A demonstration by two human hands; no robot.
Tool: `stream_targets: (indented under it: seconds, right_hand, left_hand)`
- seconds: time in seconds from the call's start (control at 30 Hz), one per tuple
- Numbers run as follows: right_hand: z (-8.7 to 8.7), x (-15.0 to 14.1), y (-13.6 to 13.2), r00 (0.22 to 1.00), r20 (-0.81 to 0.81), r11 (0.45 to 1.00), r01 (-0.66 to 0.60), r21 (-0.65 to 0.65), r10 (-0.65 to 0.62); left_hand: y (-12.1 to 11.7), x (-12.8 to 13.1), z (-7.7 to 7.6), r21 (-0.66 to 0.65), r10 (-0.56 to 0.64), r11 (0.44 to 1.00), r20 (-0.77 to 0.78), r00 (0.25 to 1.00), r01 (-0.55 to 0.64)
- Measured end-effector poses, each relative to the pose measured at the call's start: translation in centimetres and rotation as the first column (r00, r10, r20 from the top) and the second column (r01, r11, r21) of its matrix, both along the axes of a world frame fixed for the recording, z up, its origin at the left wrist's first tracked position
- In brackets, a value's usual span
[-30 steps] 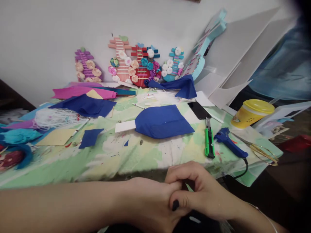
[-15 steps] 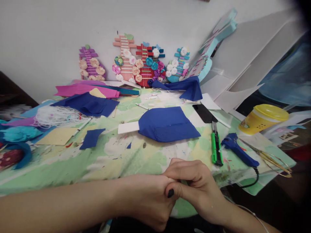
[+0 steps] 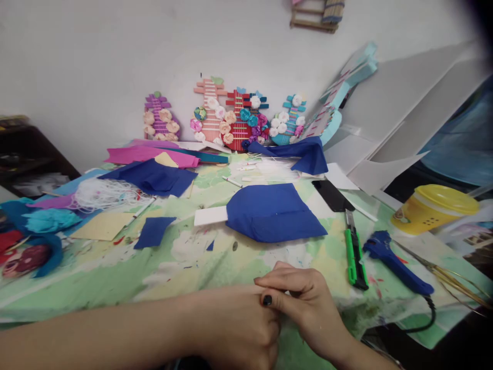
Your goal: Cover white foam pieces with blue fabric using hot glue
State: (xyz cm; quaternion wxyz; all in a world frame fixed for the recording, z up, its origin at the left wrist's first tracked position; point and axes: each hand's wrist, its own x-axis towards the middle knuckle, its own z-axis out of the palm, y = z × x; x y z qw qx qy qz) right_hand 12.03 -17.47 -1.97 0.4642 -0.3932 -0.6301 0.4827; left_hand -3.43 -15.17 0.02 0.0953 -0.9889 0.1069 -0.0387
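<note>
Near the table's front edge my left hand point(image 3: 246, 324) is curled into a fist, its inner side turned away, so I cannot make out whether anything is in it. My right hand point(image 3: 304, 303) meets it from the right, thumb and fingers closed around the edge of the left hand near the forefinger. Beyond both hands lies a flat shape covered in dark blue paper point(image 3: 275, 213), apart from them. A white strip point(image 3: 211, 216) sticks out of its left end.
On the right are a green box cutter point(image 3: 355, 257), a black phone point(image 3: 333, 195), a blue glue gun point(image 3: 398, 262), gold-handled scissors point(image 3: 442, 275) and a yellow-lidded tub point(image 3: 435, 208). White string point(image 3: 100, 195) and blue paper point(image 3: 154, 177) lie left. Decorated paper guitars point(image 3: 239, 121) lean against the wall.
The view has tilted up and shifted slightly left, so the table items sit lower and further right. My hands stay together, with the right hand's fingers still on the left hand.
</note>
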Motion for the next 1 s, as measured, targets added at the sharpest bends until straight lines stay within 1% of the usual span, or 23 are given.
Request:
stream_targets:
  seconds: [0.1, 0.27, 0.43, 0.53, 0.63, 0.73, 0.87, 0.93, 0.97, 1.0]
  right_hand:
    - [-0.3, -0.2, 0.1, 1.000, 0.002, 0.999, 0.028, -0.018, -0.028]
    - [-0.4, -0.6, 0.2, 0.998, -0.009, 0.998, 0.058, -0.027, -0.058]
    - [-0.8, -0.8, 0.2, 0.992, -0.053, 0.982, 0.104, -0.159, -0.113]
    - [-0.8, -0.8, 0.0, 0.989, -0.094, 0.968, 0.093, -0.233, -0.118]
    - [-0.4, -0.9, -0.1, 0.978, -0.162, 0.961, 0.083, -0.262, -0.129]
    - [-0.1, -0.9, 0.0, 0.973, -0.171, 0.954, 0.103, -0.282, -0.156]
    - [-0.3, -0.2, 0.5, 0.977, -0.093, 0.938, 0.157, -0.310, -0.194]
    - [-0.6, 0.7, 0.8, 0.969, -0.086, 0.944, 0.202, -0.263, -0.231]
    - [-0.8, 1.3, 1.0, 0.959, -0.093, 0.946, 0.243, -0.213, -0.268]
    - [-1.0, 1.9, 1.1, 0.944, -0.107, 0.943, 0.295, -0.152, -0.313]
  left_hand:
    - [0.2, -0.1, -0.3, -0.030, 0.001, 1.000, -0.034, 0.999, -0.002]
    - [0.4, -0.4, -0.7, -0.060, 0.033, 0.997, -0.071, 0.997, -0.037]
    - [0.1, -0.6, -1.6, 0.010, 0.080, 0.997, -0.023, 0.997, -0.080]
    - [-0.1, -0.5, -2.1, -0.012, 0.119, 0.993, 0.018, 0.993, -0.119]
    - [-0.1, -0.5, -2.3, -0.031, 0.140, 0.990, 0.053, 0.989, -0.138]
    - [-0.2, -0.4, -2.1, 0.007, 0.143, 0.990, 0.046, 0.989, -0.143]
    - [-0.4, -0.5, -1.1, 0.073, 0.122, 0.990, 0.019, 0.992, -0.123]
    - [0.2, -0.9, -0.4, 0.092, 0.104, 0.990, 0.058, 0.993, -0.109]
    - [0.8, -1.3, -0.2, 0.090, 0.106, 0.989, 0.105, 0.989, -0.115]
    - [1.7, -1.9, 0.1, 0.077, 0.130, 0.986, 0.172, 0.976, -0.145]
